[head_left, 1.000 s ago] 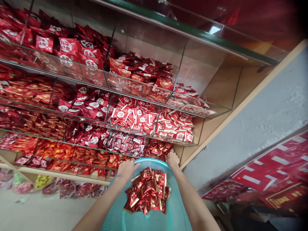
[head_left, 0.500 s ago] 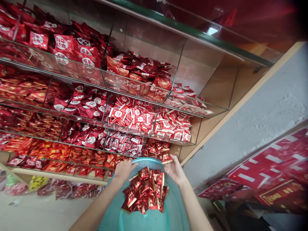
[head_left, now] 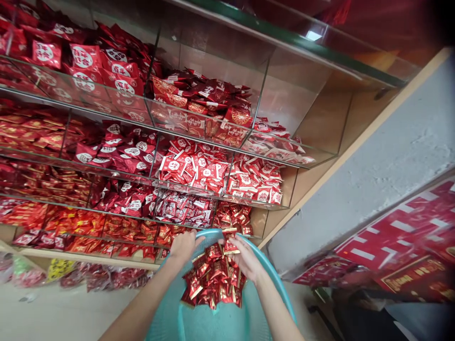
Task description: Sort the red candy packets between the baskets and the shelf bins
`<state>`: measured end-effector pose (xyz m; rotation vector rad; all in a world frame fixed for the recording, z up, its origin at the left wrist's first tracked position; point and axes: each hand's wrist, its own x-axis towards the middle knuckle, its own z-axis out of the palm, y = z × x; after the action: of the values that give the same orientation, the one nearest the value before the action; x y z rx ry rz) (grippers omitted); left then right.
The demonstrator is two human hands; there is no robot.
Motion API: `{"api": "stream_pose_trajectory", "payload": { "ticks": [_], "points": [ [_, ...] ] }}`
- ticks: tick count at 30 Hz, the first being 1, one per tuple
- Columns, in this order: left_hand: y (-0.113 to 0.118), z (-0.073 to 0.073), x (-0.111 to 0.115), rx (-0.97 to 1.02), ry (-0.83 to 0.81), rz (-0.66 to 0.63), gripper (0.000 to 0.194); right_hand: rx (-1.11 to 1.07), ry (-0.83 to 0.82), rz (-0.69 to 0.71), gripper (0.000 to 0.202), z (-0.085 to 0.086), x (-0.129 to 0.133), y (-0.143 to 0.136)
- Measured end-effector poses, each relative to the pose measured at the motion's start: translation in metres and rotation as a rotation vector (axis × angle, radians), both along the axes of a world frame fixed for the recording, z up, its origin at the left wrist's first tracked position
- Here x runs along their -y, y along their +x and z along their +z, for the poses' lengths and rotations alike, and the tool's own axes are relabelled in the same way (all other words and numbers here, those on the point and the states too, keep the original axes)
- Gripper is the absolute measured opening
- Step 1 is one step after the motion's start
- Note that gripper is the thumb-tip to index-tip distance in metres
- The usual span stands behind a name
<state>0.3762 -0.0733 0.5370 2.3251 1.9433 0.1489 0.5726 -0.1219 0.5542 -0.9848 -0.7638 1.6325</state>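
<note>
Left hand (head_left: 183, 246): fingers closed on the rim of the basket (head_left: 213, 327) at 11 o'clock. Right hand (head_left: 247, 261): partly open, fingertips on one packet (head_left: 231, 245), inside the rim at 12 o'clock. Pile (head_left: 212, 282): loose, mid-basket. Hazard: a light fingertip grip may drop the packet between rim and shelf (head_left: 273, 206). Hazard: one-handed hold may let the basket tilt, sliding the pile toward 6 o'clock. Support beneath: cannot be seen.
</note>
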Motion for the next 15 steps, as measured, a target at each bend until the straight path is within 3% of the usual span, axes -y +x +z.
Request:
{"api": "stream_pose_trajectory", "payload": {
  "ticks": [6, 15],
  "points": [
    [0.001, 0.0, -0.001, -0.006, -0.011, -0.015, 0.057, 0.239, 0.154, -0.025, 0.034, -0.007, 0.0, -0.009],
    [0.006, 0.001, -0.004, -0.01, -0.027, -0.012, 0.058, 0.784, 0.346, -0.147, 0.049, -0.028, -0.01, -0.018]
  ]
}}
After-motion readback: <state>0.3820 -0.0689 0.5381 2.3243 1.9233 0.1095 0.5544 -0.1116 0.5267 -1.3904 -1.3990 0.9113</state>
